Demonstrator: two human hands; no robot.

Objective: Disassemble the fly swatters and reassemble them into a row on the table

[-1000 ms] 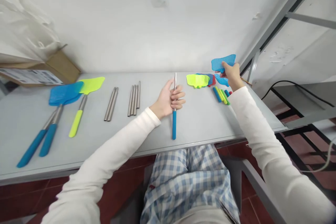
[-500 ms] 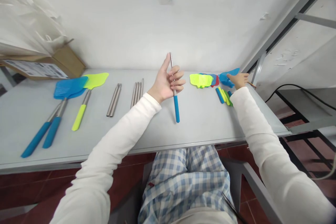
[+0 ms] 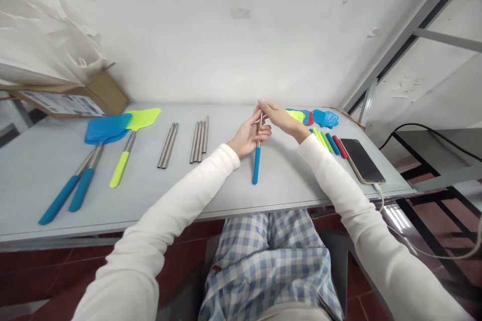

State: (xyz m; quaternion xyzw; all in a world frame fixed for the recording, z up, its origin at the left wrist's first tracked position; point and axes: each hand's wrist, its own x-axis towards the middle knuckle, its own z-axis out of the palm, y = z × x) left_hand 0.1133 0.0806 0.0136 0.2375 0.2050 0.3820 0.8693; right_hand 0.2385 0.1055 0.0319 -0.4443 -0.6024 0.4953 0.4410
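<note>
My left hand (image 3: 248,135) is closed round a fly swatter handle (image 3: 256,163), a thin metal rod with a blue grip that points down toward the table's front edge. At the rod's upper end, my right hand (image 3: 278,115) has its fingers pinched together, touching the left fingertips. The right hand partly hides the tip. On the right of the table lie a blue swatter head (image 3: 326,118) and overlapping yellow, blue and red swatter heads (image 3: 297,115), partly covered by my right hand. Coloured grips (image 3: 331,143) in several colours lie below them.
On the left are blue fly swatters (image 3: 107,128) and a yellow one (image 3: 143,118). Two groups of metal tubes (image 3: 168,145) (image 3: 199,140) lie left of my hands. A phone (image 3: 362,160) with a white cable is at right; a cardboard box (image 3: 107,93) stands back left.
My right hand has moved left from the blue swatter heads to the top of the rod. The blue head there now lies flat, and the phone and red grip have come into view.
</note>
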